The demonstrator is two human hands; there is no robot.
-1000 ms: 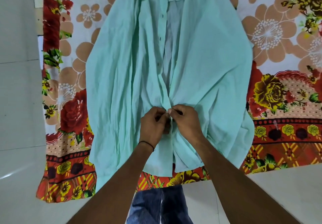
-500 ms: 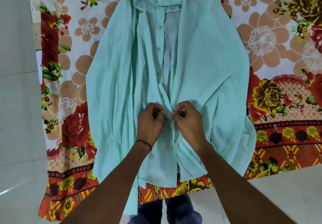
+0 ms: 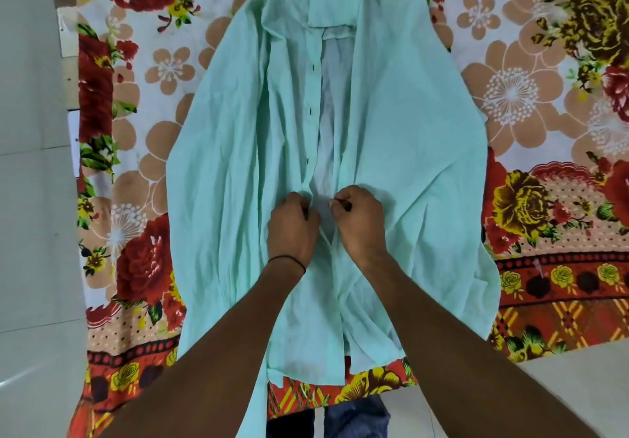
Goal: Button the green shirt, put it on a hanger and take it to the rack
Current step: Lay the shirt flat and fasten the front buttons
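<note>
The mint-green shirt [image 3: 401,151] lies front up on a floral bedsheet, collar at the top, hem toward me. Its front gapes open from the collar down to my hands, and small dark buttons run along the left placket. My left hand [image 3: 292,228] pinches the left placket edge. A small gap away, my right hand [image 3: 359,219] pinches the right front edge between thumb and fingers. Below my hands the two front edges lie together. No hanger and no rack are in view.
The floral bedsheet [image 3: 531,103] in red, yellow and peach covers the bed and hangs over its near edge. A pale tiled floor [image 3: 34,267] runs along the left and lower right. My jeans-clad legs [image 3: 354,420] show at the bottom.
Both hands have shifted a little up the shirt front and drawn slightly apart, each keeping hold of its own edge. The view has tilted so more of the collar shows.
</note>
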